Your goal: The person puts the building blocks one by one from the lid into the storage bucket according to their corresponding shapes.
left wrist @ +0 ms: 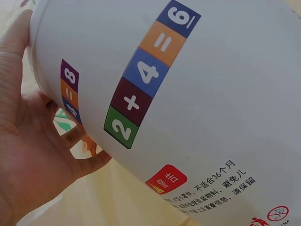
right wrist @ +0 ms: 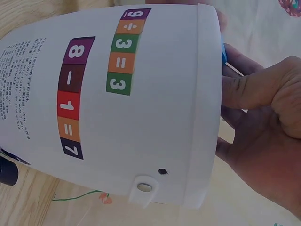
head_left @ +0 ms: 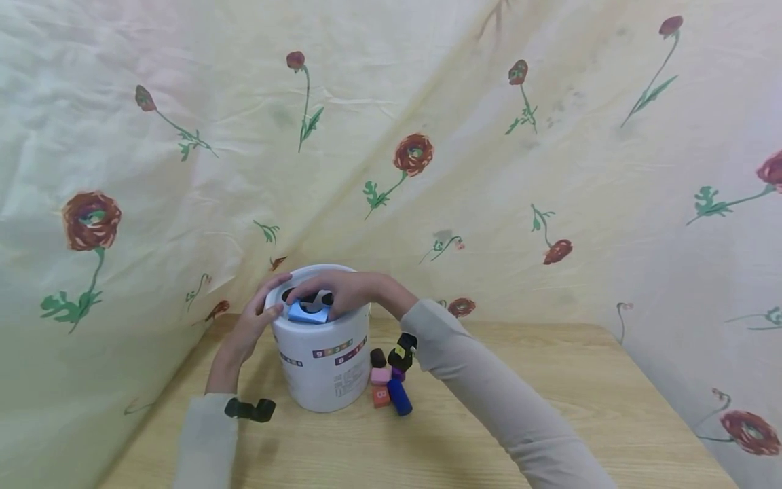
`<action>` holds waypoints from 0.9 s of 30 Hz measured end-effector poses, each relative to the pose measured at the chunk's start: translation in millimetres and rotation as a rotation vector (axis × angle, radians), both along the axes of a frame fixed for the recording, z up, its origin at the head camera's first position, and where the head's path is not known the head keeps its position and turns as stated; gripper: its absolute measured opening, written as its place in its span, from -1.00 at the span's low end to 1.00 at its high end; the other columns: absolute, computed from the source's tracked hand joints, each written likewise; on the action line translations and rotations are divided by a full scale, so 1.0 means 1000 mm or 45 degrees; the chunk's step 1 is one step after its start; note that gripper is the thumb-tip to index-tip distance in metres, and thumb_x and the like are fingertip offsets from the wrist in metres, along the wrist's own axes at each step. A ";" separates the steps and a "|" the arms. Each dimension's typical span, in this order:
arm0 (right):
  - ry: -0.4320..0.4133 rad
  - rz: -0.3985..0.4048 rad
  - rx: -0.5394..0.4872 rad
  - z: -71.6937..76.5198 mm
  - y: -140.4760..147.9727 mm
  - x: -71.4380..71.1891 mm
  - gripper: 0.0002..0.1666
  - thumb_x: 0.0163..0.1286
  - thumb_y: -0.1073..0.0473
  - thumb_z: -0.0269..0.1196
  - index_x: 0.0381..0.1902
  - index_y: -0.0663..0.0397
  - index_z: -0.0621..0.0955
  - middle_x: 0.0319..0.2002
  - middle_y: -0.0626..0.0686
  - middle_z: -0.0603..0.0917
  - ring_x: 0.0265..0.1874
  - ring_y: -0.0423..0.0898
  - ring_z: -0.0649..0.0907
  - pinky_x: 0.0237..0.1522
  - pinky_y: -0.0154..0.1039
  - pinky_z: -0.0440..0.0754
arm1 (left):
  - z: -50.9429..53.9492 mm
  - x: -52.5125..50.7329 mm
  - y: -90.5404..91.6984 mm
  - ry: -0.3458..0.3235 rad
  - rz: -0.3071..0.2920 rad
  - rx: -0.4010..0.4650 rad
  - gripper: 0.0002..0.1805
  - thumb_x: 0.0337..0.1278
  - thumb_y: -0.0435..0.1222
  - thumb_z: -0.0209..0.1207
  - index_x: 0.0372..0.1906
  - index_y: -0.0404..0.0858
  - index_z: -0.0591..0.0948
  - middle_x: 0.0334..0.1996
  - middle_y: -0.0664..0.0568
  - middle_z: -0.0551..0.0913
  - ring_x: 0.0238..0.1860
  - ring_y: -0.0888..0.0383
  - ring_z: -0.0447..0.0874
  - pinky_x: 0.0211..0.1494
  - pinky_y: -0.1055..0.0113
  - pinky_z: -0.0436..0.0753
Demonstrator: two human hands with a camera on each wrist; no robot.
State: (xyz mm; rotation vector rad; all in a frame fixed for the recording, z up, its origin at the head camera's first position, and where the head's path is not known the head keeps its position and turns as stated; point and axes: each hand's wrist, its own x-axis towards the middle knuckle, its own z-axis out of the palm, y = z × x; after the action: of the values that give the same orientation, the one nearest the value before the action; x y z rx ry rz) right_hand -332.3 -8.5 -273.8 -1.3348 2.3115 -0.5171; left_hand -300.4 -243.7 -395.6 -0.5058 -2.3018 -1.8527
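Note:
A white bucket (head_left: 299, 388) with printed sums on its side stands upright on the table, its lid (head_left: 351, 319) on top with dark holes in it. My left hand (head_left: 249, 327) grips the bucket at its upper left rim; in the left wrist view its fingers (left wrist: 77, 172) spread along the wall. Over the lid, my right hand (head_left: 347, 292) holds a light-blue arch-shaped block (head_left: 309, 314) between thumb and fingers. Only a sliver of that blue block (right wrist: 224, 51) shows past the rim in the right wrist view.
Right of the bucket lie a brown cylinder (head_left: 378, 358), a pink block (head_left: 380, 376), an orange block marked B (head_left: 381, 396), a blue cylinder (head_left: 400, 397) and a purple piece (head_left: 398, 374). A flower-printed cloth (head_left: 342, 204) hangs behind the wooden table (head_left: 519, 367).

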 end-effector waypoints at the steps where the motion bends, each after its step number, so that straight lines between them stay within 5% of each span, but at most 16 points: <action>1: 0.002 0.000 0.005 0.000 0.000 0.000 -0.16 0.29 0.45 0.30 0.46 -0.27 0.45 0.47 0.03 0.36 0.37 0.01 0.38 0.15 -0.18 0.60 | 0.000 0.000 0.000 -0.001 0.000 0.001 -0.32 0.40 -0.25 0.01 0.57 -0.14 0.18 0.61 -0.15 -0.06 0.56 -0.31 -0.08 0.49 -0.50 -0.01; 8: 0.044 -0.004 0.025 -0.002 0.003 0.001 -0.23 0.37 0.41 0.26 0.46 -0.24 0.46 0.48 0.03 0.38 0.39 0.00 0.36 0.18 -0.16 0.59 | 0.001 0.000 0.001 -0.001 0.002 0.000 -0.34 0.42 -0.28 -0.03 0.58 -0.13 0.18 0.61 -0.16 -0.06 0.56 -0.30 -0.07 0.50 -0.48 0.00; 27: -0.047 -0.064 -0.181 -0.011 0.010 -0.003 -0.29 0.35 0.41 0.29 0.44 -0.07 0.48 0.41 0.08 0.48 0.38 0.01 0.46 0.36 -0.02 0.51 | 0.002 0.001 0.001 -0.022 0.023 -0.004 -0.36 0.46 -0.28 -0.05 0.58 -0.14 0.17 0.61 -0.15 -0.06 0.56 -0.29 -0.04 0.52 -0.45 0.02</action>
State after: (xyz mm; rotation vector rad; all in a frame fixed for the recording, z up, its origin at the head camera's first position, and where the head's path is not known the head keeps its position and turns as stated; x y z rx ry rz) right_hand -335.0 1.4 -285.3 -1.3215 2.3202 -0.7286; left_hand -299.4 -242.7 -393.1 -0.4696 -2.3131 -1.8525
